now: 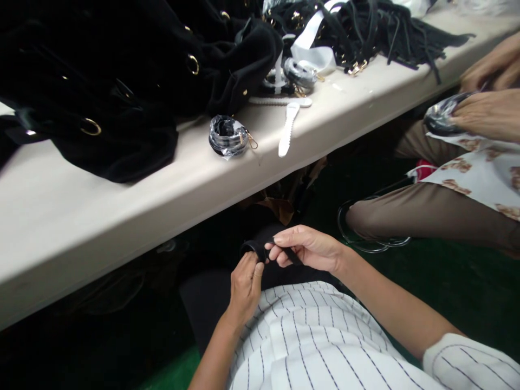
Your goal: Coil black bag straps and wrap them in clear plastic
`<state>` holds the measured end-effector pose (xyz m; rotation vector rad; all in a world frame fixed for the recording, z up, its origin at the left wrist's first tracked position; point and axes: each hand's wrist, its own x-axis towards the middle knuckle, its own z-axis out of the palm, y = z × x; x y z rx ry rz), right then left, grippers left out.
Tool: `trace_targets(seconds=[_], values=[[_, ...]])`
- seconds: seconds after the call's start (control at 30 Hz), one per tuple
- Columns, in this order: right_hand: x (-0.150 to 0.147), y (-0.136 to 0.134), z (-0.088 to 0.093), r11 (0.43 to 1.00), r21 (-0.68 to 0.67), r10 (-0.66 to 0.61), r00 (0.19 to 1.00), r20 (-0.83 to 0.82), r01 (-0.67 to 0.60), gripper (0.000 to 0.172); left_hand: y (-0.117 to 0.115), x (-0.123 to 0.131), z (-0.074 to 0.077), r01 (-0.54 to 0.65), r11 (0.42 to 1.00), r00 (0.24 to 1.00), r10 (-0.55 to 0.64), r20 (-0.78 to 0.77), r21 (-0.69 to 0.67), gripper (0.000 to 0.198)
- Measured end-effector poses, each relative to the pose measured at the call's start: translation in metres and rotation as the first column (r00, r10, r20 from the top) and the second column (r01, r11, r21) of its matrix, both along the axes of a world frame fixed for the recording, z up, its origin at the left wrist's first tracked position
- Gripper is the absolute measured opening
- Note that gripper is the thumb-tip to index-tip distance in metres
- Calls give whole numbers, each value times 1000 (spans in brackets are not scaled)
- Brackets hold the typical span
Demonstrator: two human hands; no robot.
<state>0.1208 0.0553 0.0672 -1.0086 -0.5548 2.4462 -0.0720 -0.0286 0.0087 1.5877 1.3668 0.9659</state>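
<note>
Over my lap, my left hand (245, 279) is closed around a coiled black strap (252, 247). Beside it my right hand (306, 248) pinches a length of the same strap, and a dark end sticks out below its fingers. The two hands are close together, below the table's front edge. On the table lies another coiled strap (228, 136), wrapped in clear plastic with a gold clasp showing. To its right rests a white plastic tie (288, 130) with a toothed edge.
Black bags (134, 70) with gold rings fill the table's (170, 200) left part. Black tasselled straps (398, 32), white ribbon (312, 46) and more wrapped coils (299, 74) lie farther back. At right, a co-worker's hands (487, 108) hold a plastic-wrapped coil (441, 116).
</note>
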Motion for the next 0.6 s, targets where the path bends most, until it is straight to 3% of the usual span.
trace_targets(seconds=[0.27, 0.37, 0.6], values=[[1, -2, 2, 999, -31, -18, 1000, -9, 18, 14, -3, 3, -2, 42, 996, 991, -52, -124, -84, 26], [2, -2, -1, 993, -85, -78, 997, -7, 77, 17, -4, 2, 0, 90, 993, 983, -101, -154, -78, 27], [2, 2, -6, 958, -241, -160, 987, -6, 154, 21, -10, 3, -4, 220, 975, 892, -204, -403, -6, 22]])
